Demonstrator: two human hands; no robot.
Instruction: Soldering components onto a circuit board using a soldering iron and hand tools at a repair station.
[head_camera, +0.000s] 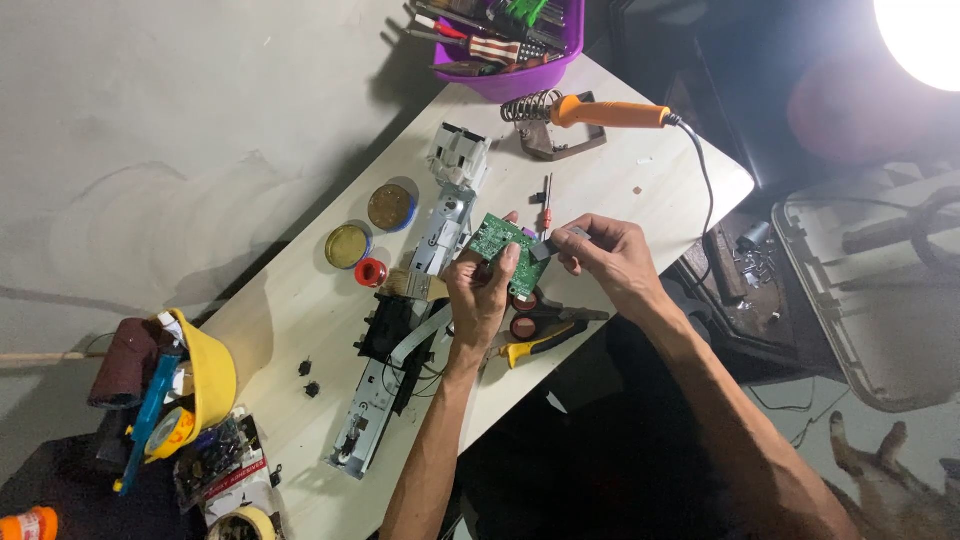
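My left hand (478, 295) grips a small green circuit board (497, 243) and holds it up over the pale wooden table (300, 300). My right hand (610, 258) pinches a small dark component (545, 249) at the board's right edge. Below the hands lie pliers with yellow-and-black handles (535, 340). To the left of the board lies a long, taken-apart grey metal mechanism (415, 310) with a black part and a flat ribbon cable.
An orange-handled soldering iron (605, 114) rests in a coil stand at the back. A purple bin of tools (505, 35) sits beyond it. Two round tins (370, 225), a red spool (371, 271), a small screwdriver (546, 200) and a yellow container (205, 375) lie about.
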